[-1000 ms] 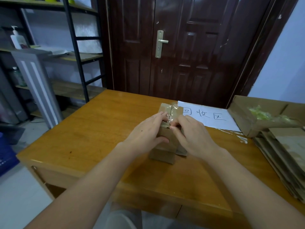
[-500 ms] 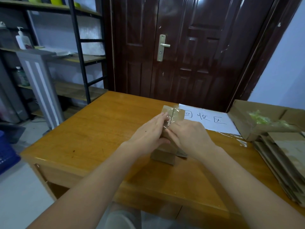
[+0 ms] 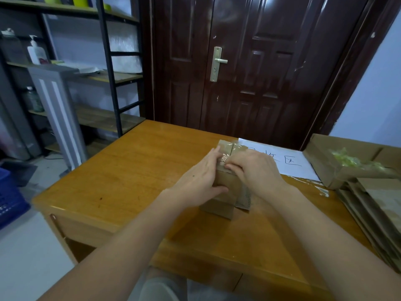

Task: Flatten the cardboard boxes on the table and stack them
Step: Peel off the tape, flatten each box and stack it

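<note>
Left hand (image 3: 200, 179) grips small box (image 3: 225, 193) side; right hand (image 3: 253, 170) pinches tape (image 3: 224, 158) on top — flattened stack (image 3: 377, 213) right of hands on surface (image 3: 130, 177).

Between my fingertips (image 3: 230, 168) I see crinkled clear tape (image 3: 224, 158), shiny on a matt brown cardboard box (image 3: 225, 183). Under my hands the table (image 3: 134, 174) is varnished wood, glossy and smooth. Past my right knuckles lies a matt white paper sheet (image 3: 290, 166); further right, a stack (image 3: 373, 205) of dull flattened cardboard. Beyond is a glossy dark door (image 3: 249, 68) with a brass-coloured metal handle (image 3: 217, 61).
</note>
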{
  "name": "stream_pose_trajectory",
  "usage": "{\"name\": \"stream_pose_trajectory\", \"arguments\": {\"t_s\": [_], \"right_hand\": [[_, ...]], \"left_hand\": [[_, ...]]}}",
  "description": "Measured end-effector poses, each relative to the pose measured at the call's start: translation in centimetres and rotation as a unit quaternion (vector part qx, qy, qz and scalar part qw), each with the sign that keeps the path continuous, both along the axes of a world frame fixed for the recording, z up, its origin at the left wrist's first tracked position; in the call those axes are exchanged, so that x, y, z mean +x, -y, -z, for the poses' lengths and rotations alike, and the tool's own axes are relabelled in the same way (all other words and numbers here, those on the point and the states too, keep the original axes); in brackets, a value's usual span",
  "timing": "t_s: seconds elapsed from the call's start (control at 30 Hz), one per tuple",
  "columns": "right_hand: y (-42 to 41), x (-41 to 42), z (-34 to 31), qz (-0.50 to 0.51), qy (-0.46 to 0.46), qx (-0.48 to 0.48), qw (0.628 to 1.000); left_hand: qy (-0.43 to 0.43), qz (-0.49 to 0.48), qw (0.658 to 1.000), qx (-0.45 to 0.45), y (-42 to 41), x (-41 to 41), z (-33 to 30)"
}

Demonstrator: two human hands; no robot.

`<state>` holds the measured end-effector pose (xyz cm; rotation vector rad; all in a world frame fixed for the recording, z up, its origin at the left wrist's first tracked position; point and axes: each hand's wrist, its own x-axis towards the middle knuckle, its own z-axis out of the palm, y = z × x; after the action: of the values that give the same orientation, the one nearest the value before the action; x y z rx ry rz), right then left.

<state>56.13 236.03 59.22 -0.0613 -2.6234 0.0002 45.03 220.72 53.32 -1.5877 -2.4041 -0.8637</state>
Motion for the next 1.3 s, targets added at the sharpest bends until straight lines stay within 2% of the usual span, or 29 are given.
{"name": "stream_pose_trajectory", "arguments": {"t_s": [0.13,0.23,0.37,0.47,0.63,0.67,0.73,0.8,0.9,0.93,1.0,1.1,1.17,1.23,1.3], "right_hand": [[-0.7,-0.4,-0.6,-0.075,0.075,-0.100,0.989],[-1.1,-0.6,-1.4,-0.053,0.091,-0.202,0.974],[-1.0,-1.2,-2.2,-0.012,0.117,-0.254,0.960],[-0.6,-1.7,-2.6,0.003,0.139,-0.244,0.960],[-0.3,-2.5,-2.8,0.047,0.105,-0.236,0.965],[0.0,-2.7,-2.7,0.064,0.103,-0.217,0.969],[0.1,-2.8,-2.3,0.091,0.089,-0.120,0.985],[-0.1,-2.5,-1.6,0.080,0.056,-0.033,0.995],[-0.4,-2.2,-1.0,0.059,0.044,0.005,0.997],[-0.3,-2.2,-0.9,0.048,0.047,-0.013,0.998],[-0.2,-2.2,-1.0,0.014,0.047,-0.114,0.992],[-0.5,-1.5,-1.1,-0.020,0.033,-0.269,0.962],[-0.9,-1.3,-1.2,-0.010,0.006,-0.331,0.943],[-1.2,-1.3,-1.0,0.029,-0.005,-0.320,0.947],[-1.7,-1.5,-0.7,0.064,0.023,-0.282,0.957]], "left_hand": [[0.033,-0.082,0.996,0.011,-0.9,0.9,0.5],[0.019,-0.178,0.982,0.055,-2.4,2.2,0.6],[0.022,-0.181,0.976,0.119,-3.5,2.7,0.8],[0.029,-0.156,0.981,0.115,-3.7,2.4,0.8],[0.052,-0.089,0.992,0.067,-3.6,1.1,0.0],[0.058,-0.081,0.993,0.059,-3.6,0.8,-0.1],[0.071,-0.070,0.994,0.050,-3.5,0.4,-0.3],[0.086,-0.057,0.994,0.045,-3.3,0.2,-0.3],[0.093,-0.038,0.994,0.043,-3.0,0.1,-0.2],[0.091,-0.033,0.994,0.041,-2.9,0.0,-0.2],[0.087,-0.024,0.995,0.034,-2.6,-0.1,-0.4],[0.089,-0.016,0.995,0.027,-2.4,-0.2,-0.6],[0.086,-0.015,0.996,0.025,-2.5,-0.2,-0.5],[0.083,-0.016,0.996,0.022,-2.4,-0.2,-0.4],[0.086,-0.019,0.996,0.016,-2.4,-0.3,-0.3]]}}
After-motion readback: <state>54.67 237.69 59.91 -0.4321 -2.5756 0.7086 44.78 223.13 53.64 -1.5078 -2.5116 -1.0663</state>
